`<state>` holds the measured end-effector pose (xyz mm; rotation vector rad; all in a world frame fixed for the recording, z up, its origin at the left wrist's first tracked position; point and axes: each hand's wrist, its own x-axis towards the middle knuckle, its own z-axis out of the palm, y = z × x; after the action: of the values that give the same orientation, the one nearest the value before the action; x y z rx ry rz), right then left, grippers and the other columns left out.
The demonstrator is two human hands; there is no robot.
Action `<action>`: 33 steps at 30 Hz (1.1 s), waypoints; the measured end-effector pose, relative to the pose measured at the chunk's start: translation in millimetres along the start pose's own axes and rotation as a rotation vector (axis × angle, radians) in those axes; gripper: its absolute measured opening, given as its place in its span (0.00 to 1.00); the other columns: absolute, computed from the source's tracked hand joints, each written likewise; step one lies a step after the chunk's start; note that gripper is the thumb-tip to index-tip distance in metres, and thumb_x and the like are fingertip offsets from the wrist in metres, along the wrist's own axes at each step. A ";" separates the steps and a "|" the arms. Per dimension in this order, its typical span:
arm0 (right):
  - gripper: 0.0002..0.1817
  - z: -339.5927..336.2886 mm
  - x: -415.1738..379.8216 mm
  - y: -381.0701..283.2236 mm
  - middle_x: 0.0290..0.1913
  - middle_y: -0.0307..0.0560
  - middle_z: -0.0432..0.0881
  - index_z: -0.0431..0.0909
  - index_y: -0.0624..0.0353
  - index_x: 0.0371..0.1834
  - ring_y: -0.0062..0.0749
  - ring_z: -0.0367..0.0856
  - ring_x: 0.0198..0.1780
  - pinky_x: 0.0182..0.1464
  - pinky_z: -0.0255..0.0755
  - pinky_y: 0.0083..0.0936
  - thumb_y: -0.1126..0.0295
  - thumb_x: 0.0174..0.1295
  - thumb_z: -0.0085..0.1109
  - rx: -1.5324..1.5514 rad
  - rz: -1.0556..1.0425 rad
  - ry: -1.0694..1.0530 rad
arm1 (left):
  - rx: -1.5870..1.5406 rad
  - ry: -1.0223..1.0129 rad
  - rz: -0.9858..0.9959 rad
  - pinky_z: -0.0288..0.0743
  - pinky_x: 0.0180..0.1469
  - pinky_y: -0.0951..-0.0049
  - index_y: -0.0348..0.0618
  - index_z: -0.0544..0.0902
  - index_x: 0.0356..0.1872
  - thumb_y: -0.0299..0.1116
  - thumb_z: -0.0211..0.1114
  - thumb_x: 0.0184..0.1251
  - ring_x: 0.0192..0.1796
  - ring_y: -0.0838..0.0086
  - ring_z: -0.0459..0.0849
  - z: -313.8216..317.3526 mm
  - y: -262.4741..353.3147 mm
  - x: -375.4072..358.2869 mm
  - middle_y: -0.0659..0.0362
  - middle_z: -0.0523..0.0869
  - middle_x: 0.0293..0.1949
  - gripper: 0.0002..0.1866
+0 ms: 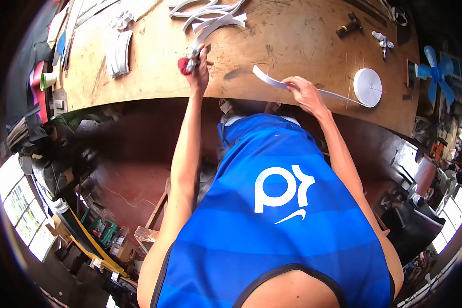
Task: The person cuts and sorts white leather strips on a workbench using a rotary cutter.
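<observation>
My left hand (199, 77) is closed around a small hand tool with a red part and metal parts (185, 64), its exact kind unclear. Just beyond the tool, a curved white strip (213, 30) reaches up toward a heap of similar strips (200, 9). Over the front of the table, my right hand (305, 96) pinches a white band (266, 77). One free end of the band curls out to the left of my fingers. To the right it runs back to a white roll (368, 87) lying flat on the table.
On the wooden table (154, 61), a stack of short white strips (119, 54) lies left. A dark tool (349, 25) and a white-and-metal fitting (383, 42) lie back right. A blue fan (435, 72) stands past the right edge. The front edge runs below my hands.
</observation>
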<state>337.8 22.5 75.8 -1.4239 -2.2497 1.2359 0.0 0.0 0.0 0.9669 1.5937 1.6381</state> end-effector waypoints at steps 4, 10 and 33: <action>0.12 14.5 34.2 -30.8 0.37 0.45 0.84 0.81 0.58 0.47 0.38 0.81 0.39 0.43 0.73 0.27 0.69 0.63 0.57 0.190 0.006 -0.208 | 0.009 0.120 -0.154 0.75 0.31 0.80 0.36 0.78 0.58 0.34 0.57 0.75 0.29 0.81 0.81 -22.5 8.8 -51.5 0.56 0.82 0.54 0.17; 0.15 68.5 84.2 -34.0 0.27 0.50 0.83 0.77 0.55 0.48 0.40 0.83 0.31 0.37 0.74 0.35 0.64 0.58 0.62 -0.006 0.072 -0.178 | 0.096 0.198 0.036 0.79 0.39 0.78 0.35 0.79 0.57 0.28 0.56 0.74 0.40 0.79 0.83 -36.5 26.4 -90.7 0.56 0.82 0.55 0.15; 0.13 96.4 103.8 -27.4 0.26 0.46 0.82 0.77 0.54 0.40 0.36 0.82 0.30 0.36 0.72 0.33 0.59 0.57 0.61 -0.059 0.097 -0.053 | 0.199 0.066 -0.080 0.59 0.28 0.85 0.33 0.80 0.56 0.30 0.60 0.72 0.27 0.90 0.65 -8.7 17.1 -107.0 0.74 0.71 0.25 0.15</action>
<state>212.6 50.8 9.8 -1.5571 -2.2945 1.2594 48.8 -96.6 10.0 0.9431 1.8432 1.4923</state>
